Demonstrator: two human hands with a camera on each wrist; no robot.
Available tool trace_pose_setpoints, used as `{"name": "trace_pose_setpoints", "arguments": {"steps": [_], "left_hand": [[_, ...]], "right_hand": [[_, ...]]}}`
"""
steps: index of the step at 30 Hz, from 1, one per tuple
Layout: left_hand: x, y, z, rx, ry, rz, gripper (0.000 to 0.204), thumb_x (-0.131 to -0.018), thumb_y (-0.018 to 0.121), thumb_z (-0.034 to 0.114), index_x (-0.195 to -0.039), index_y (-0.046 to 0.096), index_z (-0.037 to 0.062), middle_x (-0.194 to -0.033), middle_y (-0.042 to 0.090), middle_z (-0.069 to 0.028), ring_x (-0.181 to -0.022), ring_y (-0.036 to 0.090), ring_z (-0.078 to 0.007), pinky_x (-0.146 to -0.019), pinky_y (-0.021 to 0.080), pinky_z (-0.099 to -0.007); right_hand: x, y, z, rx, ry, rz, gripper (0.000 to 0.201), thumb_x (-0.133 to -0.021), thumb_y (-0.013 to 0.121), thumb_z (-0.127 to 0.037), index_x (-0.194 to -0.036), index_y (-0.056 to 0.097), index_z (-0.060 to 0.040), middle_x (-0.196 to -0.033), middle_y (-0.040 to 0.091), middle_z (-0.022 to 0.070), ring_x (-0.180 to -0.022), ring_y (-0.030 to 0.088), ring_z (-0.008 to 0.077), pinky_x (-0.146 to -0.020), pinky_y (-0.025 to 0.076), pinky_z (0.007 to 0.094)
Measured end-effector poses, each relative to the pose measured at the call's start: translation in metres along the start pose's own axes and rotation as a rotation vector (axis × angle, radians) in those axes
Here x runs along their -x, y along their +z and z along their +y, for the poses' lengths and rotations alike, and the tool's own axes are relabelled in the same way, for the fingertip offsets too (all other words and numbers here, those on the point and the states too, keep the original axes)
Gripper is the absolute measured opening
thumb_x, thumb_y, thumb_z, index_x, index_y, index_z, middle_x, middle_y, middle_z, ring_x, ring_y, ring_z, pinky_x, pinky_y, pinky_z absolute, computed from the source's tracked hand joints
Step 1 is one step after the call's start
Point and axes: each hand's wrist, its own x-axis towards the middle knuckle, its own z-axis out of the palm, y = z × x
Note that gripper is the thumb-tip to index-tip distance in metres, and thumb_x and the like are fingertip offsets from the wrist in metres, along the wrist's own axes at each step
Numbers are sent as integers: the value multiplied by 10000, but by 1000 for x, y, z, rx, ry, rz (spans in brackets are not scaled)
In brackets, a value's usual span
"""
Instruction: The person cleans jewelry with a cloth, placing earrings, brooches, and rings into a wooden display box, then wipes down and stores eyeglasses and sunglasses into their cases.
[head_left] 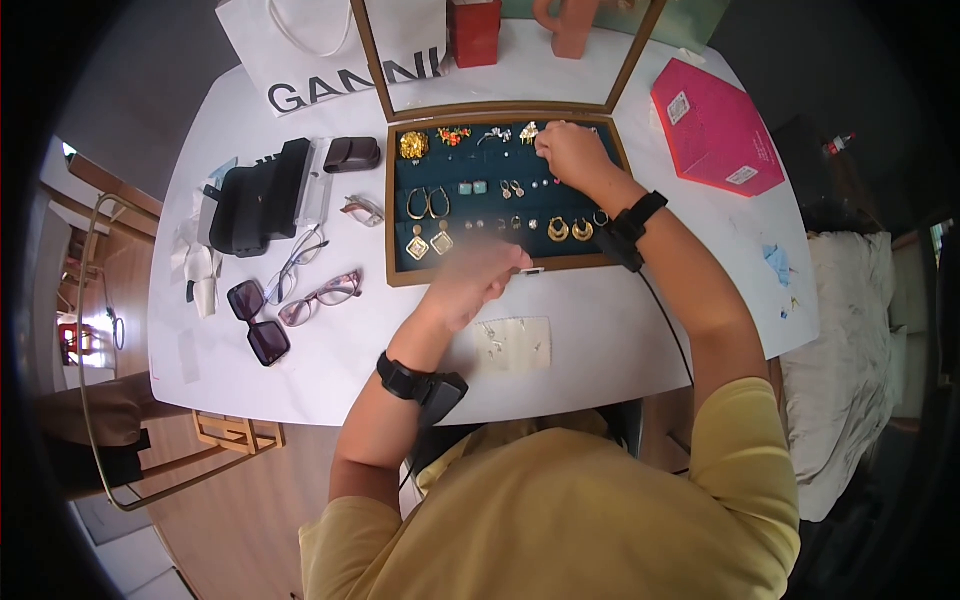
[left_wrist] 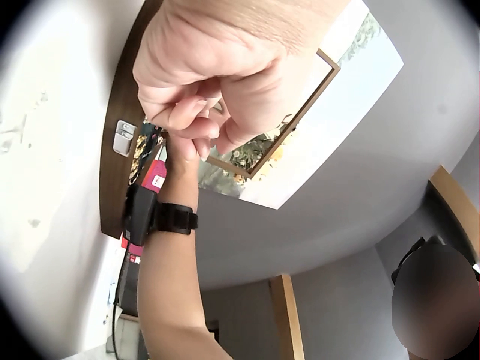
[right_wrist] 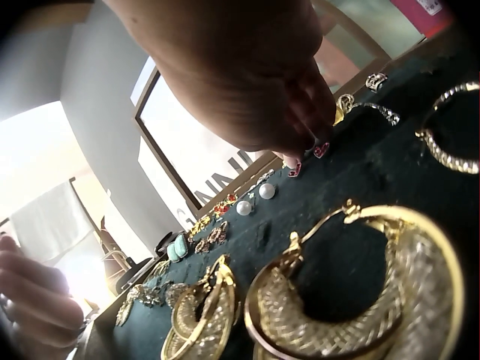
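Note:
A wooden-framed jewelry box [head_left: 510, 275] with a dark green lining lies with its glass lid raised. My right hand [head_left: 578, 158] reaches into its far row, fingers bent downward beside a gold brooch [head_left: 528, 132]. In the right wrist view, its fingertips come right at a pair of red heart-shaped earrings [right_wrist: 321, 150]; I cannot tell what they pinch. My left hand [left_wrist: 217, 82] hovers over the box's front edge near the metal latch [left_wrist: 124, 138], its fingers loosely curled and nothing visible in them. Large gold hoop earrings [head_left: 558, 230] sit in the nearest row.
Left of the box lie sunglasses [head_left: 258, 322], eyeglasses [head_left: 335, 288] and black cases [head_left: 258, 205]. A small cloth [head_left: 513, 343] with several tiny pieces of jewelry lies in front. A pink box [head_left: 717, 130] is at the right, and a white paper bag [head_left: 330, 60] stands behind.

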Motion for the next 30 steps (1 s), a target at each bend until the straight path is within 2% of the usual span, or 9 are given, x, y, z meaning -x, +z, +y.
{"name": "trace_pose_setpoints", "arguments": {"steps": [2,6,9,11,13,14,18,24,30], "left_hand": [[1,0,1,-14,3,14,235,-978,561,232,-953,651,16,-645,510,49,-536,374,-21,-476,283,-162],[3,0,6,-290,13,41,145,-954,604,173,-948,652,36,-825,625,32,-589,429,-26,-530,362,-173],[3,-9,-5,-640,243,-81,96,-948,607,119,-937,643,31,-829,639,29,-651,506,-34,-585,426,-189],[3,-8,0,-1207,402,-198,23,-874,658,44,-884,656,22,-822,659,-20,-697,587,-100,-636,472,-236],[17,5,7,-1215,335,-205,33,-831,682,27,-862,671,23,-816,661,-49,-685,599,-133,-636,475,-257],[20,10,5,-1180,345,-233,28,-771,590,51,-777,617,45,-823,615,-106,-830,601,-300,-698,485,-389],[21,8,-5,-1113,326,-304,141,-704,743,38,-809,652,63,-827,624,-99,-801,603,-273,-673,476,-362],[15,7,-12,-1152,242,-240,161,-682,773,59,-758,632,51,-773,615,-117,-778,594,-302,-658,461,-374],[16,1,-16,-1236,351,-260,112,-764,715,37,-818,621,10,-753,632,-126,-699,606,-306,-642,483,-355]], "right_hand": [[2,-8,-5,15,63,-42,82,-836,636,-150,-845,659,-72,-853,625,125,-852,632,329,-735,510,431],[32,-34,-29,-91,-56,223,101,-818,648,-174,-788,665,-79,-783,617,109,-769,629,321,-675,504,421],[79,-81,-72,-426,14,-140,104,-788,681,-166,-750,658,-72,-752,609,96,-726,620,298,-655,488,394],[112,-88,-87,-524,-56,-345,77,-755,706,-134,-738,656,-77,-764,619,86,-716,614,278,-654,472,367],[141,-77,-98,-596,-207,-504,72,-781,708,-121,-804,660,-73,-798,609,67,-717,609,244,-645,481,352],[155,-69,-103,-577,-206,-479,79,-782,706,-122,-822,659,-73,-811,610,71,-737,610,255,-656,483,358],[189,-31,-116,-564,-194,-352,113,-791,691,-122,-880,648,-69,-864,614,83,-810,610,292,-697,490,385],[190,-23,-121,-483,-181,-393,49,-800,622,-45,-844,607,-29,-864,606,114,-829,610,315,-700,488,419],[190,-18,-121,-544,-185,-322,34,-819,612,-54,-812,578,-54,-794,568,103,-747,582,300,-669,480,394]]}}
